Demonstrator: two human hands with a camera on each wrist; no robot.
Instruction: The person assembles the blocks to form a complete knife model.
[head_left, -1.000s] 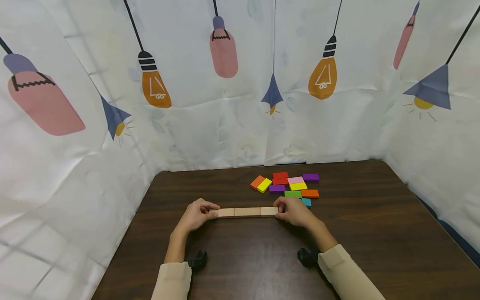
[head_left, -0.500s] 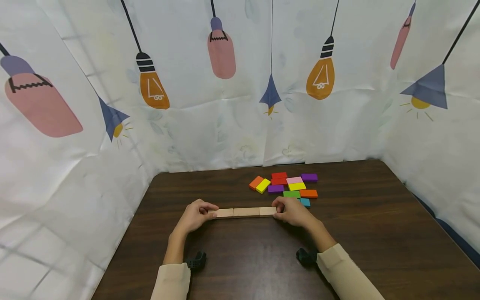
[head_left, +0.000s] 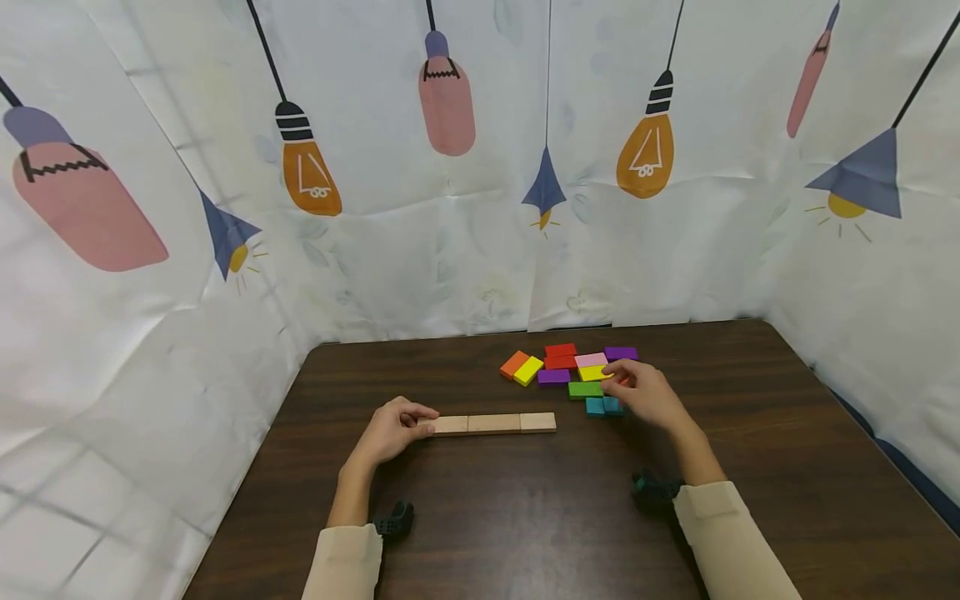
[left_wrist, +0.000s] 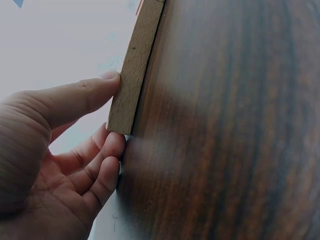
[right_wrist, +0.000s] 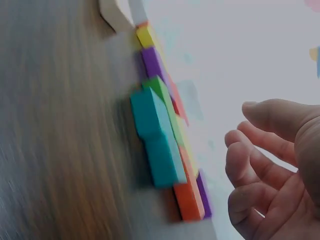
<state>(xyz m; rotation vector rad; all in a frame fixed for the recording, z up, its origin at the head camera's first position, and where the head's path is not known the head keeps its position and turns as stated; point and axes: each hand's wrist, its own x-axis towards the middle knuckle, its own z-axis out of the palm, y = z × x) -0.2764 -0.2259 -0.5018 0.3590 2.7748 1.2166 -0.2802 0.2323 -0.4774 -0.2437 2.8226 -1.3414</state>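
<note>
Three plain wooden blocks (head_left: 493, 424) lie end to end in a straight row on the dark table. My left hand (head_left: 393, 429) pinches the row's left end. In the left wrist view, its thumb lies against that block (left_wrist: 132, 75) and its fingertips reach the end. My right hand (head_left: 648, 396) hovers over the right side of the coloured blocks, fingers loosely bent and holding nothing. Below it sit two teal blocks (head_left: 595, 407), side by side. An orange block (right_wrist: 190, 195) shows beyond them in the right wrist view; in the head view the hand mostly hides it.
Left of the right hand are green (head_left: 586, 390), yellow (head_left: 591, 373), pink (head_left: 592, 360) and purple (head_left: 553, 377) blocks, two red blocks (head_left: 560, 362), and a slanted orange (head_left: 513, 363) and yellow (head_left: 528, 371) pair. Another purple block (head_left: 621, 353) is behind. A printed curtain (head_left: 450, 275) surrounds the table.
My right hand has let go of the row's right end and moved right and back over the coloured blocks. A second teal block now shows. The left hand has stayed put.
</note>
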